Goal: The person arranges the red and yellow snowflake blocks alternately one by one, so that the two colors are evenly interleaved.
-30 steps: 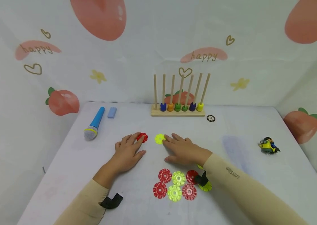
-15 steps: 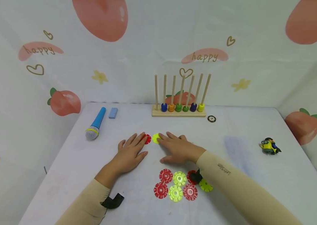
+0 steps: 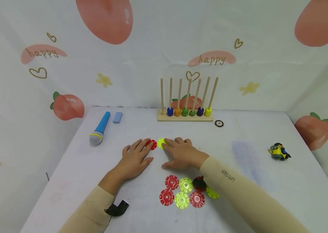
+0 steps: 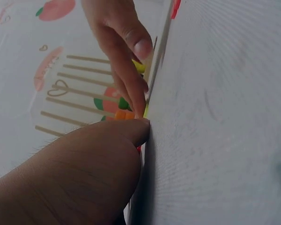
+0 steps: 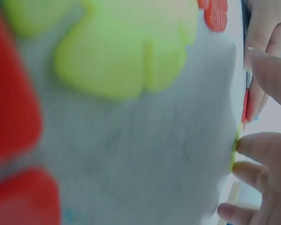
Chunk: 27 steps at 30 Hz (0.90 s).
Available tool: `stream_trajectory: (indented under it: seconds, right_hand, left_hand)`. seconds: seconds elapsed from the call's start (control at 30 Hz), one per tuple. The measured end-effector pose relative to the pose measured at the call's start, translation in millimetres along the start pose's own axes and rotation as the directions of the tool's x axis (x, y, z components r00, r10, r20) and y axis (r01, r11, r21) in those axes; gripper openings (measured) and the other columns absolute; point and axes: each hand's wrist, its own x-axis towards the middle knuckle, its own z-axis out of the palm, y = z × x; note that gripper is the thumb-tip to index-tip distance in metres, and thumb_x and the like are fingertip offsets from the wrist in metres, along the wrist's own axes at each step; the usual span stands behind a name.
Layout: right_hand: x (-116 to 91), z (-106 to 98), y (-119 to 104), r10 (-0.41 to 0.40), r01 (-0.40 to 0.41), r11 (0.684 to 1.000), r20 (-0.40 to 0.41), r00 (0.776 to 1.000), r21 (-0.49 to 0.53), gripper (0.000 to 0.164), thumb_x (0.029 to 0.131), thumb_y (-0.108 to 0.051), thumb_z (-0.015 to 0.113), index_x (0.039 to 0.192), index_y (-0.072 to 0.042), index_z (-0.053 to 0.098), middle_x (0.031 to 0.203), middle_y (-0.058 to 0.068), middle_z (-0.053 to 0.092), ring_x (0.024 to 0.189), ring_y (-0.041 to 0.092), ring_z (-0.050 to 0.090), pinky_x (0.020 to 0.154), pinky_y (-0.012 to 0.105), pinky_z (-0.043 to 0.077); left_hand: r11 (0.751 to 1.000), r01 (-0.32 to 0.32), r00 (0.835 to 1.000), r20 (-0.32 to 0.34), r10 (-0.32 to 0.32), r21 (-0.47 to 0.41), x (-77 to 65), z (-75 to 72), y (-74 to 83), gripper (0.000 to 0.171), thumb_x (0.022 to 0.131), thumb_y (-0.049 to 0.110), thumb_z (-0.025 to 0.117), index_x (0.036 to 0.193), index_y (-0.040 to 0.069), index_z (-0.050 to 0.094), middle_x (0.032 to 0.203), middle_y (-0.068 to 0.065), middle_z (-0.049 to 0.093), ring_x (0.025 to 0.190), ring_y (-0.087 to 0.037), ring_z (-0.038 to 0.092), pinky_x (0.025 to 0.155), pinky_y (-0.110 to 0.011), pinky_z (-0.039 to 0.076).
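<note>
Red disc [image 3: 153, 145], yellow disc [image 3: 160, 142], partly under fingers [image 3: 171, 142]

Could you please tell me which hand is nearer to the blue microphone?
The left hand, on a red disc to the right of the microphone, is nearer; the right hand is farther right, on a yellow disc.

Palm down, the left hand [image 3: 134, 162] lies to the left of the yellow disc [image 3: 160, 143], fingers extended and slightly parted. The right hand [image 3: 181, 155] reaches in from the disc's right, fingertips touching it. Both thumbs spread out on its near side, and the beige sleeves [image 3: 239, 191] converge toward it.
</note>
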Motion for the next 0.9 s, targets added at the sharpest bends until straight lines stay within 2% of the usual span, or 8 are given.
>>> stream_trajectory:
  seconds: [0.5,0.57,0.67,0.77,0.9]
  right_hand:
    - [-0.8,4.7,-18.4,0.057,-0.057,0.998,-0.037,0.998,-0.009,0.092,0.079,-0.081,0.040,0.150,-0.023,0.033,0.155,0.005,0.024,0.137,0.033,0.022,0.104,0.060,0.021]
    - [-1.6,3.3,-16.7,0.045,-0.044,0.999,-0.064,0.997,0.021,0.088,0.081,-0.081,0.036,0.150,-0.025,0.035,0.154,0.005,0.026,0.137,0.032,0.023,0.103,0.059,0.021]
    - [-8.9,-5.8,-9.3,0.030,-0.011,0.993,-0.159,0.987,0.120,0.079,0.085,-0.077,0.034,0.147,-0.028,0.039,0.151,0.005,0.030,0.134,0.030,0.027,0.099,0.057,0.024]
    - [-26.7,-19.9,5.5,0.041,0.045,0.955,-0.282,0.959,0.292,0.068,0.091,-0.069,0.038,0.144,-0.027,0.045,0.146,0.001,0.038,0.131,0.025,0.033,0.097,0.056,0.028]
    - [-61.3,-28.5,30.6,0.084,0.138,0.830,-0.366,0.927,0.540,0.053,0.094,-0.058,0.046,0.139,-0.030,0.048,0.137,-0.008,0.046,0.123,0.017,0.044,0.098,0.054,0.035]
  left_hand:
    - [1.000,0.011,1.000,0.003,-0.011,0.006,-0.3,0.0,2.4,0.067,0.094,0.053,0.050,0.152,0.028,0.028,0.157,-0.001,0.018,0.141,-0.030,0.011,0.103,-0.061,0.011]
    - [1.000,0.006,1.000,-0.001,-0.006,0.003,0.0,1.8,0.8,0.066,0.094,0.053,0.050,0.152,0.028,0.028,0.157,-0.001,0.018,0.141,-0.030,0.011,0.102,-0.061,0.011]
    - [1.000,-0.003,1.000,-0.012,0.003,-0.012,0.6,4.8,-1.1,0.066,0.094,0.054,0.049,0.152,0.029,0.028,0.157,0.000,0.018,0.141,-0.030,0.011,0.102,-0.060,0.012]
    - [0.999,-0.017,0.999,-0.035,0.015,-0.049,1.4,6.1,0.0,0.068,0.093,0.054,0.052,0.152,0.027,0.030,0.158,0.001,0.017,0.141,-0.029,0.012,0.102,-0.059,0.013]
    - [0.997,-0.047,0.998,-0.047,0.043,-0.068,1.7,4.0,11.3,0.073,0.091,0.055,0.054,0.152,0.023,0.030,0.159,0.001,0.014,0.142,-0.028,0.011,0.102,-0.060,0.014]
